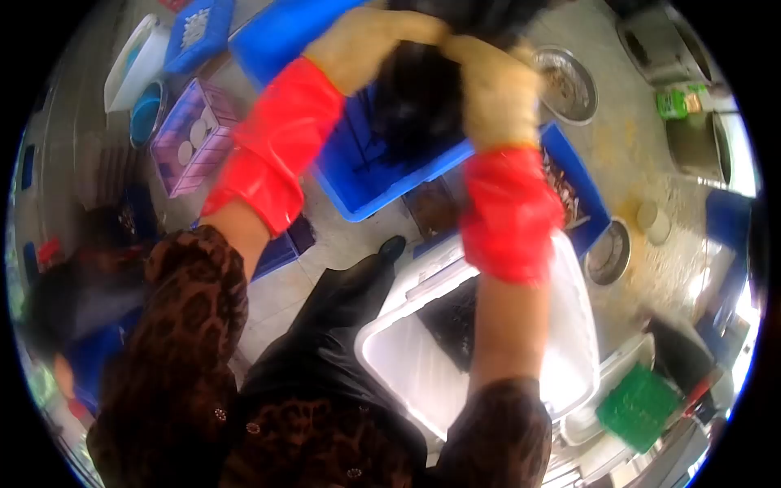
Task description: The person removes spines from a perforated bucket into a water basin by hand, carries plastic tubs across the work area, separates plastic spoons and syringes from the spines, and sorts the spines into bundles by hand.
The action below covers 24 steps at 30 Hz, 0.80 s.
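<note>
Both hands wear gloves with beige hand parts and long red cuffs. At the top of the view, my left hand (370,45) is closed on the upper part of a limp black bundle (419,93), which looks like a bag or net; blur hides its exact kind. My right hand (500,89) grips the same bundle from the other side, its fingers partly hidden. The bundle hangs over a blue crate (358,203), its lower end inside the rim. Nearer my body stands a white bin (407,358) with black mesh-like material (451,321) in it, partly behind my right forearm.
Right of the blue crate is another blue crate (594,220) of small pieces. Metal bowls (582,114) stand on the wet floor. At left are a pink basket (175,159) with white round items and a blue bucket (146,118). Another person (89,293) is at lower left.
</note>
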Motion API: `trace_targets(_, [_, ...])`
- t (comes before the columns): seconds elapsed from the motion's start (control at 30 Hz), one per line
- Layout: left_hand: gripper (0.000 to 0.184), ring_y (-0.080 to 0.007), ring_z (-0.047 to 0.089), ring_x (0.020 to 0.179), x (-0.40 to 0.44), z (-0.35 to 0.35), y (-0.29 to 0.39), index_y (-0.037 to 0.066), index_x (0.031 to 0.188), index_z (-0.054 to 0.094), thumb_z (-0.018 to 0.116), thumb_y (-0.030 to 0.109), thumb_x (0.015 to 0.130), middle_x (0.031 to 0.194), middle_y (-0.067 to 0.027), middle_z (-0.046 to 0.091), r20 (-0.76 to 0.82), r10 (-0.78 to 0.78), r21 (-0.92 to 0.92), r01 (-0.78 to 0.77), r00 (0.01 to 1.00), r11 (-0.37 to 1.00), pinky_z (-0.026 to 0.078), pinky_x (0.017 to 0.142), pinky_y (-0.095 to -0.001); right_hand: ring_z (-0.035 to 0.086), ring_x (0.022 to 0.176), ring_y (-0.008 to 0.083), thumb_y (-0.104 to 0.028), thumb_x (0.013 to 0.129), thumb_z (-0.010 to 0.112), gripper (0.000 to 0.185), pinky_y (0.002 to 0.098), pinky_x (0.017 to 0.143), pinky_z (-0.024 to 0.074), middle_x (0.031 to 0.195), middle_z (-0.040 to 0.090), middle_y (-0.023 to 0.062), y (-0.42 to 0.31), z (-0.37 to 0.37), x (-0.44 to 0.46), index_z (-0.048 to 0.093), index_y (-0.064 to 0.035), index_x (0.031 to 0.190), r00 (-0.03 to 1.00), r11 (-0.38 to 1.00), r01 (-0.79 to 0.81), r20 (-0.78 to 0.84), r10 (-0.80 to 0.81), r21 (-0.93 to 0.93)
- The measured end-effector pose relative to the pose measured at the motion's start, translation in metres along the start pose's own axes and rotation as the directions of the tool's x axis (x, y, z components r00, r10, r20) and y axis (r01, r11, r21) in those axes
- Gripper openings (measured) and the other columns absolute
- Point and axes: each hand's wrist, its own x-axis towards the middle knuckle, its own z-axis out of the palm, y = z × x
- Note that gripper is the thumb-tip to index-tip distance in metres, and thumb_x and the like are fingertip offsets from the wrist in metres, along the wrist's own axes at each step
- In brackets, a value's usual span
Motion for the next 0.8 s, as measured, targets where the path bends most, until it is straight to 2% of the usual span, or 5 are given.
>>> trace_targets(0.23, [0.03, -0.0153, 0.054, 0.08, -0.015, 0.033, -0.109, -0.002, 0.095, 0.057, 0.054, 0.02, 0.074, 0.085, -0.0087, 0.059, 0.306, -0.378, -0.127, 0.431, 0.874, 0.893, 0.042, 0.073, -0.0257, 0.057, 0.08, 0.0191, -0.015, 0.06, 0.062, 0.041, 0.0275, 0.07, 0.0443, 0.085, 0.061, 0.0113, -0.016, 0.153, -0.063, 0.054, 0.0022, 0.096, 0.246, 0.083, -0.889, 0.315, 0.916, 0.451])
trace_targets(0.4, [0.038, -0.0197, 0.052, 0.087, 0.006, 0.014, -0.158, -0.001, 0.103, 0.052, 0.056, 0.022, 0.073, 0.097, -0.0103, 0.056, -0.031, -0.085, 0.48, 0.089, 0.996, 0.873, 0.041, 0.079, -0.0273, 0.056, 0.081, 0.0242, -0.015, 0.067, 0.055, 0.045, 0.028, 0.071, 0.0435, 0.09, 0.058, 0.0157, -0.068, 0.109, -0.029, 0.047, 0.0028, 0.108, 0.397, 0.208, -0.846, 0.321, 0.86, 0.49])
trace_targets(0.43, [0.033, -0.0177, 0.052, 0.086, -0.006, 0.036, -0.128, -0.001, 0.102, 0.053, 0.058, 0.016, 0.074, 0.095, -0.0075, 0.056, -0.162, -0.32, -0.198, 0.287, 0.933, 0.937, 0.042, 0.076, -0.0258, 0.055, 0.079, 0.0299, -0.017, 0.07, 0.05, 0.049, 0.0316, 0.07, 0.0431, 0.088, 0.057, 0.0205, -0.075, 0.107, -0.015, 0.042, 0.0047, 0.114, 0.482, 0.161, -0.69, 0.282, 0.829, 0.706])
trace_targets(0.57, [0.039, -0.02, 0.056, 0.081, -0.038, 0.046, -0.107, -0.001, 0.103, 0.053, 0.061, 0.025, 0.074, 0.086, -0.0093, 0.059, -0.156, -0.291, -0.317, 0.231, 0.944, 0.92, 0.044, 0.071, -0.0261, 0.06, 0.079, 0.0197, -0.004, 0.073, 0.055, 0.034, 0.0258, 0.07, 0.0476, 0.093, 0.058, 0.0142, -0.116, 0.021, -0.119, 0.05, 0.0003, 0.106, 0.538, 0.41, -0.74, 0.104, 0.836, 0.533])
trace_targets(0.8, [0.021, -0.0187, 0.058, 0.075, -0.173, 0.165, -0.005, -0.005, 0.1, 0.051, 0.045, 0.005, 0.083, 0.085, -0.0131, 0.059, 0.369, 0.155, -0.301, -0.04, 0.917, 0.953, 0.05, 0.07, -0.0303, 0.055, 0.082, 0.0117, -0.013, 0.078, 0.056, 0.024, 0.0229, 0.075, 0.0427, 0.091, 0.059, 0.0078, -0.146, -0.07, -0.282, 0.057, 0.0, 0.098, -0.328, -0.388, -0.856, 0.222, 0.918, 0.342])
